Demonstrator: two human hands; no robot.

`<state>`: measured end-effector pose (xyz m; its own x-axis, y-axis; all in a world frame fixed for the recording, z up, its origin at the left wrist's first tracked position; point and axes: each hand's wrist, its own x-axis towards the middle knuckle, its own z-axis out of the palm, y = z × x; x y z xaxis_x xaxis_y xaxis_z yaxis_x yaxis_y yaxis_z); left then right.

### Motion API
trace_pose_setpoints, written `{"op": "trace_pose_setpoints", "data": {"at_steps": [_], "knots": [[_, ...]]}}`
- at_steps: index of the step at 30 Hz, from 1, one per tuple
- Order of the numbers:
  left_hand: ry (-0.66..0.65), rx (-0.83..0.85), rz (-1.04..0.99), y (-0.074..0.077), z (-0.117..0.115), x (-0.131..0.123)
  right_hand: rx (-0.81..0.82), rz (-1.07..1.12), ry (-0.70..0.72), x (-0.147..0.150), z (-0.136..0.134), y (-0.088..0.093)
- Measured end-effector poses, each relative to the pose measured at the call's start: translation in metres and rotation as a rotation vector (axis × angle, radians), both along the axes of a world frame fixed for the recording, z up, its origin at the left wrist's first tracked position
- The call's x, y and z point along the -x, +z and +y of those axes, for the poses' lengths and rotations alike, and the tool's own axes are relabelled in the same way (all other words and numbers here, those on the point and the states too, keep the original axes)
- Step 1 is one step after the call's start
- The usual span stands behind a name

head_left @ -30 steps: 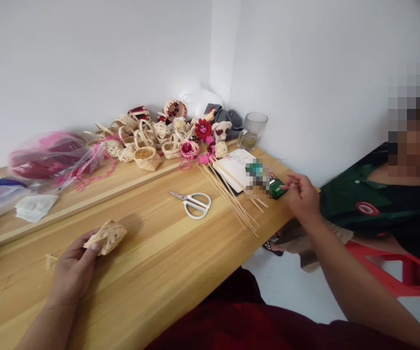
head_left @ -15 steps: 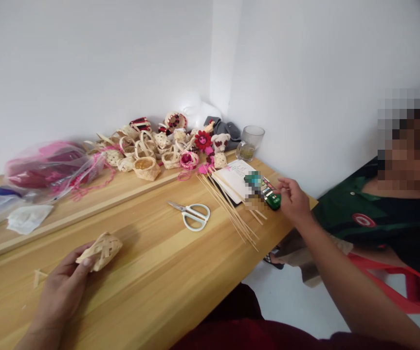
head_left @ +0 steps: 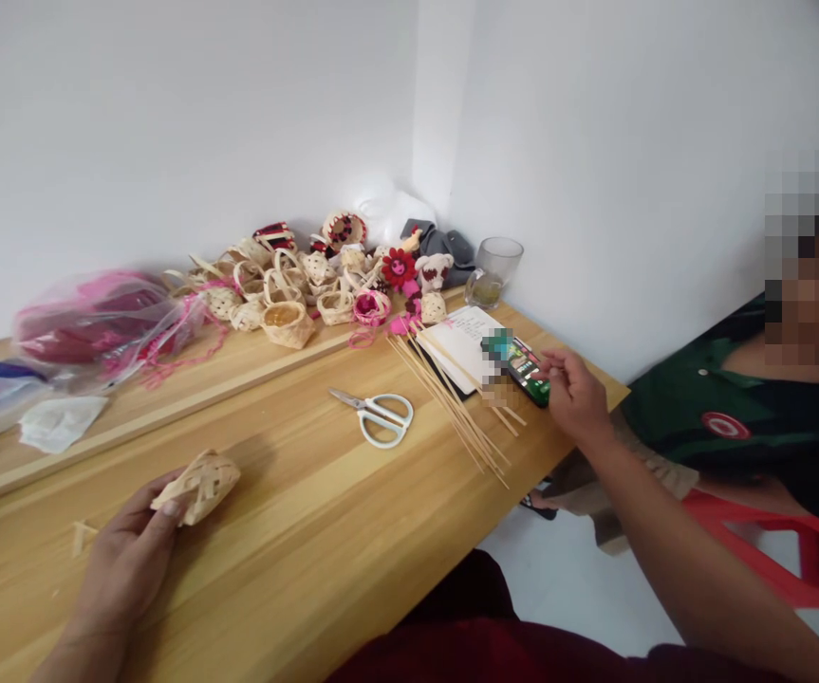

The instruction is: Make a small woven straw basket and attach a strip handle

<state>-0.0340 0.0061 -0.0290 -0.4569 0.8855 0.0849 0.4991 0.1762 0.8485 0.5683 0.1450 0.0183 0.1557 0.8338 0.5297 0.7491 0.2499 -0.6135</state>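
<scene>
So the main change over the last second is on the phone (head_left: 519,365): its screen shows a different picture now, and the right hand (head_left: 580,398) sits a touch further up alongside it. Those fingers are loosely half-curled, index and thumb reaching toward the glass with nothing gripped between them. Can't tell if a fingertip actually touches the screen. The phone seems to lie just beside the notebook (head_left: 456,341) (a pixelated patch hides where they meet).

Meanwhile the left hand (head_left: 128,560) hasn't really done anything new. It's closed in a pinch on one end of the small woven piece (head_left: 204,486), thumb on the near side, other fingers mostly hidden behind. The piece is over the left part of the table (head_left: 295,531), tilted, same as a second ago.

What that means, imo: the weaving is on pause while the phone gets the attention. The scissors (head_left: 366,408) and the thin strips (head_left: 456,408) lie between the two hands, neither of them being touched, and the finished-looking baskets (head_left: 288,324) sit behind.
</scene>
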Motion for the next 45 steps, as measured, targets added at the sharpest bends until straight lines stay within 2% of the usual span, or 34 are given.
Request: {"op": "trace_pose_setpoints", "data": {"at_steps": [4,8,17,22,26,30,36,42,45], "knots": [[0.053,0.039,-0.126,0.012,0.001,-0.008,0.022,-0.019,0.046,0.0,-0.002,-0.006],[0.086,0.036,-0.134,0.021,0.003,-0.015,0.029,-0.047,-0.005,-0.01,0.002,-0.011],[0.095,0.089,-0.145,0.009,0.003,-0.005,0.053,-0.088,-0.103,-0.032,0.01,-0.011],[0.09,0.096,-0.093,0.011,0.002,-0.006,0.06,-0.107,-0.133,-0.036,0.015,-0.012],[0.096,0.087,-0.146,0.01,0.002,-0.007,0.058,-0.108,-0.141,-0.038,0.017,-0.011],[0.089,0.079,-0.209,0.009,0.002,-0.008,0.038,-0.101,-0.141,-0.036,0.014,-0.011],[0.091,0.078,-0.17,0.018,0.002,-0.015,0.022,-0.081,-0.109,-0.026,0.009,-0.01],[0.1,0.088,-0.201,0.008,0.002,-0.007,0.018,-0.038,-0.047,-0.008,-0.008,-0.015],[0.105,0.095,-0.176,0.011,0.001,-0.008,0.019,-0.01,-0.014,0.002,-0.02,-0.017]]}}
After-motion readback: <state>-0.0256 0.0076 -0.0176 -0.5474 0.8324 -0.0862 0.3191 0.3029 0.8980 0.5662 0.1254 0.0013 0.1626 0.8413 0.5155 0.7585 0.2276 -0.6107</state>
